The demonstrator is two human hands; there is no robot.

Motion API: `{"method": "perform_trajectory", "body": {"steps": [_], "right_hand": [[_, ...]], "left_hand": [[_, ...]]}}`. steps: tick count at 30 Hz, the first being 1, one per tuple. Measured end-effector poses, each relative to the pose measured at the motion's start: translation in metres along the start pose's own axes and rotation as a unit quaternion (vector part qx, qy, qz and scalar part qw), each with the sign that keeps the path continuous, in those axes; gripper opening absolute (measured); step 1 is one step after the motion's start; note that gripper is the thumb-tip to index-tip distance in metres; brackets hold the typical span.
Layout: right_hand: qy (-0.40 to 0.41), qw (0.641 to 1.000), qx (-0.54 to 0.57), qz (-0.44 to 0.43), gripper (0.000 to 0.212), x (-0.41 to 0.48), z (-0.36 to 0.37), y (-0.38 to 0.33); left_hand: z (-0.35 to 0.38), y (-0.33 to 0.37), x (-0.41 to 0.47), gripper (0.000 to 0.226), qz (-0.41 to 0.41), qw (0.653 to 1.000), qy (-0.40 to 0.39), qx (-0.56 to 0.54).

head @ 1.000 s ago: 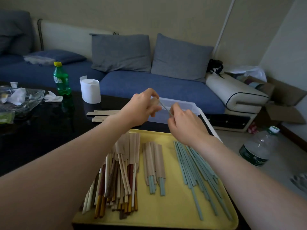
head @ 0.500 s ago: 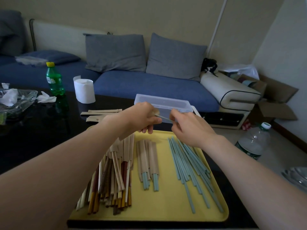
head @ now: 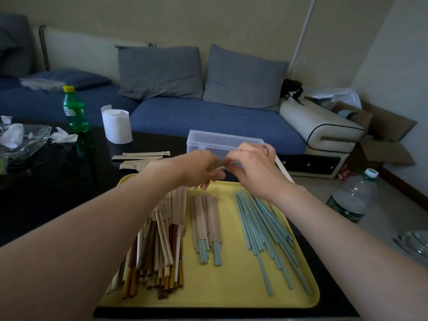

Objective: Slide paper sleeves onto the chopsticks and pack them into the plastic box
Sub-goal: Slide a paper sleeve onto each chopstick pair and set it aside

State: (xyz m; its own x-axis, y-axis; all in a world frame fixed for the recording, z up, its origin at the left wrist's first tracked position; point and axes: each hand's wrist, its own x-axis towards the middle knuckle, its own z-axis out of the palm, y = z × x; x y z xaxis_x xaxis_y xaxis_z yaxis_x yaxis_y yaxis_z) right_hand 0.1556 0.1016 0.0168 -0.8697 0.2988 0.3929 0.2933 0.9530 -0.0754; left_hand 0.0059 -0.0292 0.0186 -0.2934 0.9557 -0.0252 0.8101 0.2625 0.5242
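Meeting above the far edge of the flat yellow plastic tray [head: 231, 288], the person's left hand [head: 199, 169] and right hand [head: 254, 173] curl their fingers inward and pinch a thin pale strip [head: 220, 168] between them. It is too small to tell whether it is a sleeve mouth or a chopstick tip. Working fingertip to fingertip probably keeps the narrow opening and the slim stick lined up for threading.

The clear rectangular plastic box [head: 208, 141] stands on the glossy black table [head: 58, 186] just beyond the tray's far edge, directly behind the hands. A finished pair would need only a short reach to go in.

The tray is sorted into lanes, which looks deliberate:
- The bare teal chopsticks [head: 266, 228] fan along the right edge, under the right forearm.
- The teal chopsticks in brown paper sleeves [head: 206, 223] lie in the middle, not yet packed.
- The brown and cream wooden chopsticks [head: 157, 251], many sleeved, pile along the left edge.

The empty brown paper sleeves [head: 143, 158] lie on the table by the tray's far left corner, near the left hand.
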Motion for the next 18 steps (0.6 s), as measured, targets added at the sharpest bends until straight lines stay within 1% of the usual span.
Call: {"method": "perform_trajectory", "body": {"steps": [2, 4, 7, 9, 11, 13, 15, 17, 18], "right_hand": [[0.013, 0.999, 0.014, 0.042, 0.026, 0.0, -0.003, 0.0], [0.033, 0.991, 0.051, 0.12, 0.04, -0.001, -0.008, 0.001], [0.051, 0.956, 0.176, 0.228, 0.048, 0.002, -0.009, 0.002], [0.059, 0.933, 0.229, 0.272, 0.053, 0.003, -0.009, 0.0], [0.075, 0.917, 0.267, 0.287, 0.06, 0.005, -0.009, -0.003], [0.072, 0.91, 0.284, 0.293, 0.06, 0.006, -0.009, -0.01], [0.036, 0.905, 0.31, 0.288, 0.053, 0.007, -0.007, -0.02], [-0.02, 0.887, 0.36, 0.289, 0.058, 0.008, -0.004, -0.026], [-0.029, 0.88, 0.371, 0.294, 0.061, 0.008, -0.002, -0.027]], "left_hand": [[-0.002, -0.002, 0.0, 0.026, -0.01, 1.0, 0.016, 0.008], [-0.004, -0.004, 0.0, 0.026, -0.013, 0.999, 0.034, 0.0], [-0.006, -0.004, 0.0, 0.026, -0.013, 0.999, 0.04, -0.012], [-0.005, -0.004, 0.001, 0.028, -0.016, 0.999, 0.029, -0.007], [-0.002, -0.002, 0.001, 0.03, -0.018, 1.0, 0.021, 0.002], [0.0, 0.003, 0.001, 0.032, -0.014, 1.0, 0.022, 0.005], [0.001, 0.007, 0.001, 0.034, -0.008, 0.999, 0.029, 0.009], [0.001, 0.011, 0.0, 0.04, -0.01, 0.999, 0.033, 0.017], [0.001, 0.011, -0.001, 0.041, -0.016, 0.999, 0.027, 0.018]]}}
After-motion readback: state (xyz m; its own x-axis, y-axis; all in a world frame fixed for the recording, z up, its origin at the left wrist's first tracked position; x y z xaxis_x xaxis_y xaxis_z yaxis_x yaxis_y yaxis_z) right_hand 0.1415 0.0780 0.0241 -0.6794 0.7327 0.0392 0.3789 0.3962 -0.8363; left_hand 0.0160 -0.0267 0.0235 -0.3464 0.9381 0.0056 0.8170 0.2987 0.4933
